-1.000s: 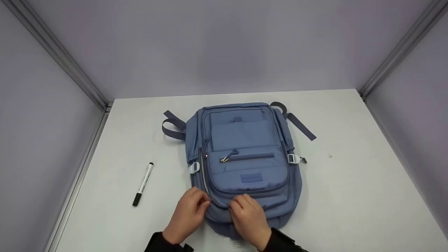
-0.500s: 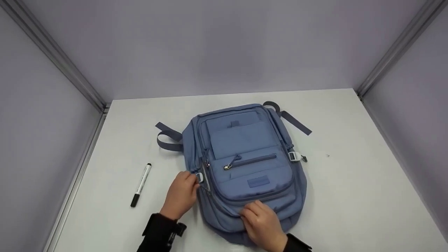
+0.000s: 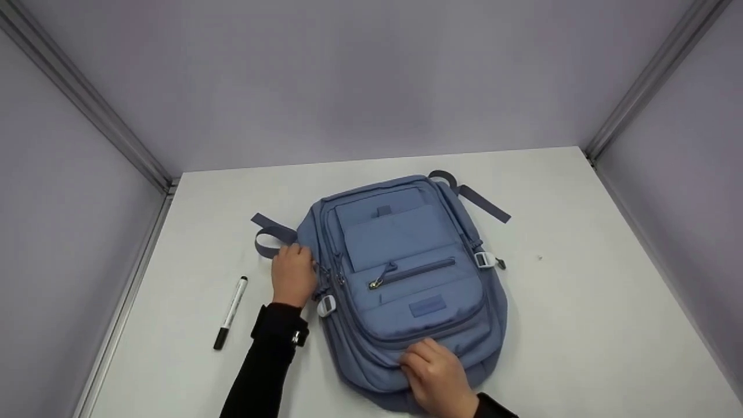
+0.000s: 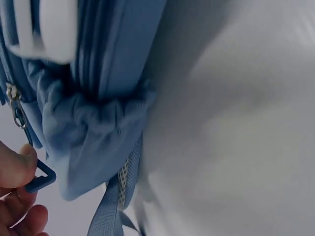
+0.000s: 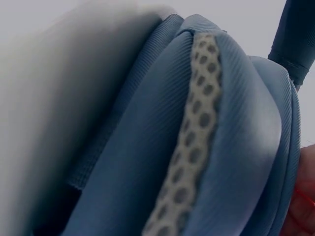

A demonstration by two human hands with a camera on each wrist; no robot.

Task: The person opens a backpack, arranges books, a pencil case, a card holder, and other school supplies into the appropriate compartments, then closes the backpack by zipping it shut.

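A blue backpack [image 3: 406,232] lies front side up on the white table. At its left side my left hand [image 3: 293,276] pinches a zipper pull. In the left wrist view, thumb and fingers [image 4: 17,169] hold the pull's dark cord loop [image 4: 43,178], which hangs from a metal zipper slider [image 4: 14,93]. Beside it is the gathered side pocket [image 4: 93,132]. My right hand [image 3: 438,374] grips the fabric at the bag's lower front with curled fingers; its fingertips are partly hidden. In the right wrist view, the bag's bottom and a mesh strip [image 5: 189,132] fill the middle.
A white marker with a black cap [image 3: 230,313] lies left of the bag. Loose dark straps [image 3: 484,203] stick out at both upper sides. White side buckles [image 3: 327,306] sit on the bag. Grey walls enclose the table's [image 3: 580,325] back and sides.
My left hand has moved up along the bag's left side, from the lower corner to near the upper strap. The bag has turned slightly anticlockwise. The right hand keeps its grip, shifted slightly right and down.
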